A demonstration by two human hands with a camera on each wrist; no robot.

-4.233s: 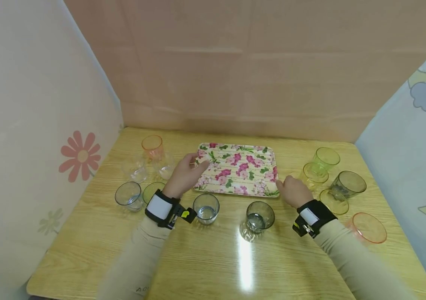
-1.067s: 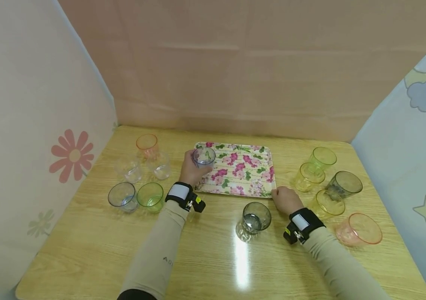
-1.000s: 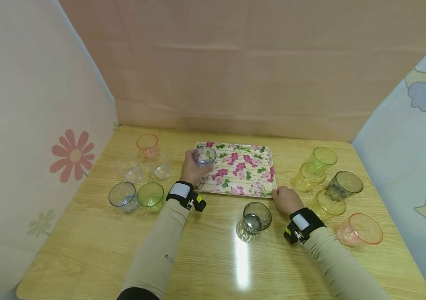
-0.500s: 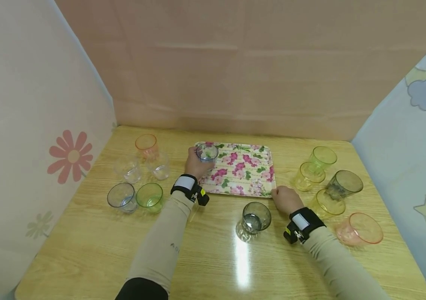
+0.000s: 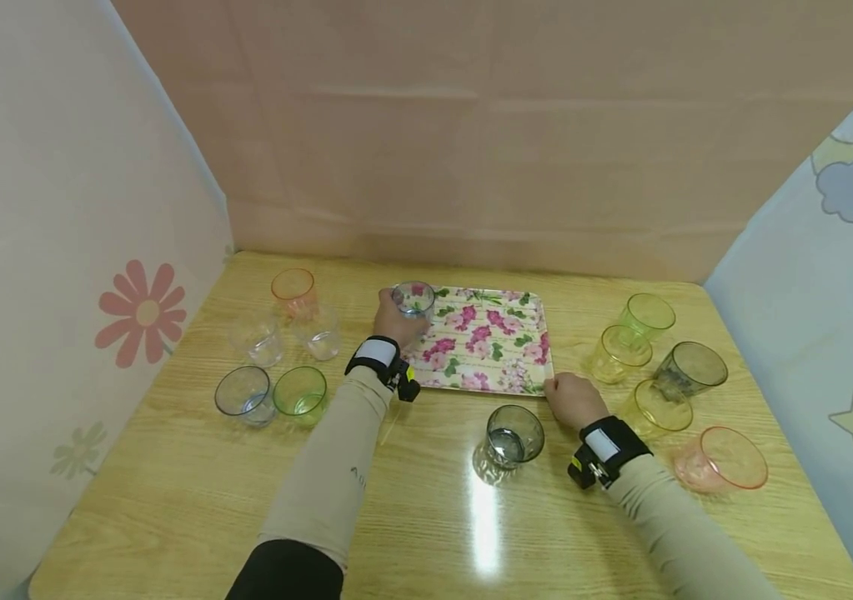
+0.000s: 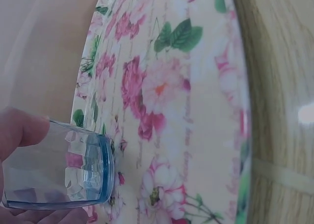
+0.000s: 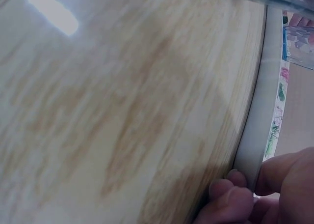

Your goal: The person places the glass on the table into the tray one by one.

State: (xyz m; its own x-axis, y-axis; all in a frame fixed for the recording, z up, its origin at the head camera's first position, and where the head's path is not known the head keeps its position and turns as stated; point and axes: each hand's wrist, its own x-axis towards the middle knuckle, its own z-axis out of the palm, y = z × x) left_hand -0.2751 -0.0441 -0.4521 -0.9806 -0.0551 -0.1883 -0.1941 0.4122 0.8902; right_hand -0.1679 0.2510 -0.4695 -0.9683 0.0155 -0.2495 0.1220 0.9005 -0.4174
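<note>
My left hand (image 5: 398, 323) grips a clear drinking glass (image 5: 414, 300) with a bluish tint at the back left part of the flowered tray (image 5: 482, 337). In the left wrist view the thumb and fingers lie on either side of the glass (image 6: 83, 170), and its thick base is right at the tray's patterned surface. At the tray's front right corner, my right hand (image 5: 578, 402) pinches the rim. The right wrist view has its thumb above and curled fingertips below the pale tray edge (image 7: 257, 116). A grey glass (image 5: 514, 437) stands upright in front of the tray.
On the left stand an orange glass (image 5: 294, 292), two clear glasses, a bluish glass (image 5: 246, 396) and a green glass (image 5: 301, 396). Green, yellow, grey and pink glasses (image 5: 719, 460) are grouped on the right. Fabric walls border the wooden table (image 5: 411, 517).
My left hand has taken the bluish glass from in front of the tray to its back left, shifting it slightly farther back in the last second. The right hand keeps hold of the tray corner.
</note>
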